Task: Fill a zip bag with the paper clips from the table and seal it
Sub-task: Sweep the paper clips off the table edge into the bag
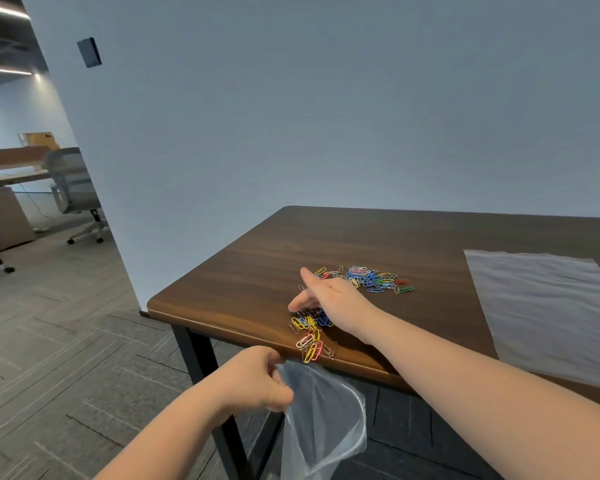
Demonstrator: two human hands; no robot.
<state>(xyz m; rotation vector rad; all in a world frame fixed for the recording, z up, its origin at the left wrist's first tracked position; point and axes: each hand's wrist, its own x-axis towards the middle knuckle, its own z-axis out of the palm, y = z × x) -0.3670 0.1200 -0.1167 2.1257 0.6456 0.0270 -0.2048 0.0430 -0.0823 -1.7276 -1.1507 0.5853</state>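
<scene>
My left hand (pixel 257 379) pinches the rim of a clear zip bag (pixel 321 424), which hangs with its mouth just below the table's front edge. My right hand (pixel 329 299) lies flat on the wooden table (pixel 257 271), fingers spread, resting against a bunch of coloured paper clips (pixel 310 336) at the very edge above the bag. A second scatter of paper clips (pixel 371 278) lies farther back on the table, beyond my right hand.
Another clear plastic bag (pixel 551 306) lies flat on the table's right side. A white wall stands behind the table. To the left are carpeted floor, an office chair (pixel 73 188) and a desk.
</scene>
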